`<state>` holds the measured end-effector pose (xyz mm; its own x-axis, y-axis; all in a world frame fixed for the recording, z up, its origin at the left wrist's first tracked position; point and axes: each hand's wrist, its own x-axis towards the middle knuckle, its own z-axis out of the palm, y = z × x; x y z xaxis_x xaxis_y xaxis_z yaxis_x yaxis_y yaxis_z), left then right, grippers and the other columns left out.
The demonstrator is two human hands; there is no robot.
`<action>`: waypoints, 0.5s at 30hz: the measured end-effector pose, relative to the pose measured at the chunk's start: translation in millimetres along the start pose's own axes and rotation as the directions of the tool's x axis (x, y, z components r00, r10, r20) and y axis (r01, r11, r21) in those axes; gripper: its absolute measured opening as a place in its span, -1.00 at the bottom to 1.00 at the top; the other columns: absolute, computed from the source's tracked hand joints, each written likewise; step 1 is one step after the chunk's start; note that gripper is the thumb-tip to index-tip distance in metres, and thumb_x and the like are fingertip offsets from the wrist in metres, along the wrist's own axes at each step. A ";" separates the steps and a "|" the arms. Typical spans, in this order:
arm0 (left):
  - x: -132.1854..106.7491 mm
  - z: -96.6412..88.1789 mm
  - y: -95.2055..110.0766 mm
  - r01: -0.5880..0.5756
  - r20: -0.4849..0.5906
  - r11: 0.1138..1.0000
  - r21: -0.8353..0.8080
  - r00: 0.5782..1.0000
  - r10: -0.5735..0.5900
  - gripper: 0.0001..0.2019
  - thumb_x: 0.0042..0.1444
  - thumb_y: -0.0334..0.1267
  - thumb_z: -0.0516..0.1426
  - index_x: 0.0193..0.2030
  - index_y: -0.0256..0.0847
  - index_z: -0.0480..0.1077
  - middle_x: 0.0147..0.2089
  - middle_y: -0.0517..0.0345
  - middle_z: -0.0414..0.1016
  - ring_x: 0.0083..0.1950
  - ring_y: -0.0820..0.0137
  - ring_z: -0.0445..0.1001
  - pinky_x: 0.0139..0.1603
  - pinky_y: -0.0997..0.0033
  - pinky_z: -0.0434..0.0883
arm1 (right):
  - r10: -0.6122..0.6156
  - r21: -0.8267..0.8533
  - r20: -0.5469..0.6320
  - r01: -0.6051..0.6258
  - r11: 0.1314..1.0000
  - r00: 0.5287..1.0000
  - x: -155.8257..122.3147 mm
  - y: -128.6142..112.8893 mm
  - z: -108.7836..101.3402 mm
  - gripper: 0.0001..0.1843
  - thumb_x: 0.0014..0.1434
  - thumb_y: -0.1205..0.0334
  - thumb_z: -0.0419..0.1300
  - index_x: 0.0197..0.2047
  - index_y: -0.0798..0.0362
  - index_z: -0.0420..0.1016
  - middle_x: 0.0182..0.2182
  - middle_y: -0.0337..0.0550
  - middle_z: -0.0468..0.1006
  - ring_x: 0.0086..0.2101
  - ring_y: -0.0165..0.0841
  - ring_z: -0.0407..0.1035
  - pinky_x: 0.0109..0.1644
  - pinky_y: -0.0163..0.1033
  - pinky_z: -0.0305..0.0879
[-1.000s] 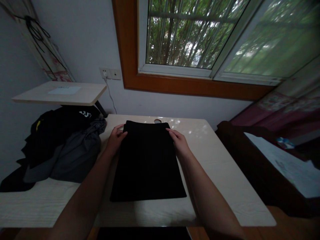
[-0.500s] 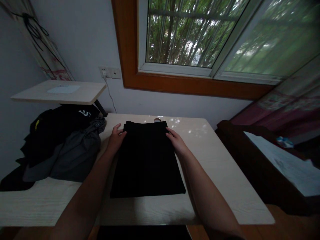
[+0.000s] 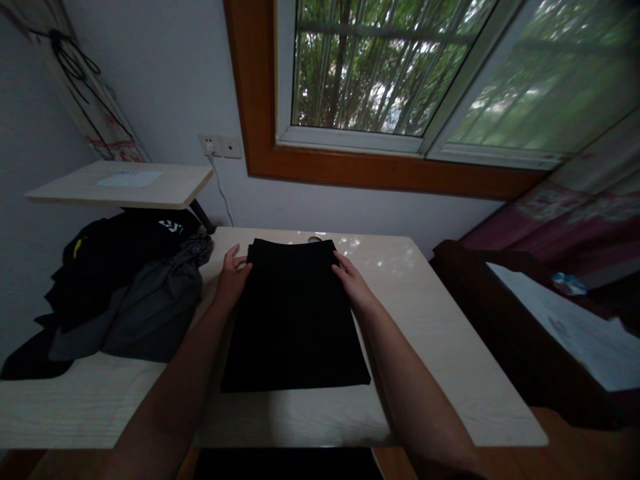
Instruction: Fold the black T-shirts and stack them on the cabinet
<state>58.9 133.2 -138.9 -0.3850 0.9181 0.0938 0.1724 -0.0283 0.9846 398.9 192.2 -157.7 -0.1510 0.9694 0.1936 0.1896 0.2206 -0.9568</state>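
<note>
A black skirt (image 3: 297, 320), narrower at its far waist end and wider at the near hem, lies flat on the pale wooden table (image 3: 440, 347). At the far left corner of its waist, my left hand (image 3: 233, 275) pinches the edge, thumb on top and the other fingers partly behind the cloth. The opposite corner is between the thumb and fingers of my right hand (image 3: 353, 280). Past the waist edge, a small ring-shaped roll (image 3: 315, 239), perhaps tape, is partly hidden by the fabric.
Dark clothes, a black garment (image 3: 100, 273) and a grey one (image 3: 155, 313), are heaped at the left under a raised shelf (image 3: 75, 183). A plugged-in cable (image 3: 223, 190) hangs from the wall socket. Right of the table stands a dark brown piece of furniture (image 3: 480, 300) with a pale sheet (image 3: 565, 327).
The skirt's waist end has shifted very slightly away from me. Both hands stay at its far corners, almost unmoved.
</note>
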 end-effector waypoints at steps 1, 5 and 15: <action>0.4 -0.3 -0.4 0.001 -0.005 1.000 -0.014 1.000 -0.001 -0.23 0.09 -0.27 0.24 0.43 -0.11 0.06 0.10 -0.05 0.56 -0.15 0.37 0.61 -0.02 0.28 0.52 | -0.003 -0.011 0.000 0.003 1.000 1.000 0.0 0.2 0.0 -0.38 0.26 -0.06 0.17 0.37 -0.22 0.33 0.37 -0.19 0.30 0.35 -0.20 0.17 0.45 0.13 0.07; 1.1 -2.0 -2.9 -0.015 -0.019 0.998 -0.069 1.000 0.014 -0.23 0.11 -0.27 0.25 0.43 -0.12 0.04 0.18 -0.13 0.52 -0.09 0.34 0.62 0.02 0.26 0.53 | -0.004 -0.012 0.010 0.004 1.000 1.000 0.4 -0.2 -0.5 -0.37 0.26 -0.07 0.18 0.37 -0.23 0.31 0.39 -0.20 0.28 0.36 -0.21 0.15 0.46 0.11 0.03; -1.7 -2.0 -0.1 -0.223 -0.039 0.970 0.092 0.973 0.228 -0.51 0.18 -0.31 0.15 0.28 -0.11 0.33 0.43 -0.11 0.25 0.35 0.20 0.40 0.32 0.11 0.40 | 0.012 -0.043 -0.043 -0.014 0.999 0.999 2.1 4.3 -1.5 -0.28 0.22 -0.07 0.23 0.41 -0.22 0.24 0.43 -0.17 0.17 0.39 -0.17 0.08 0.47 0.15 -0.02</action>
<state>57.7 130.8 -138.8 -0.3708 0.8714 0.3213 0.3365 -0.1964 0.9210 400.9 195.4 -161.1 -0.1070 0.9756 0.1916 0.2333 0.2120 -0.9490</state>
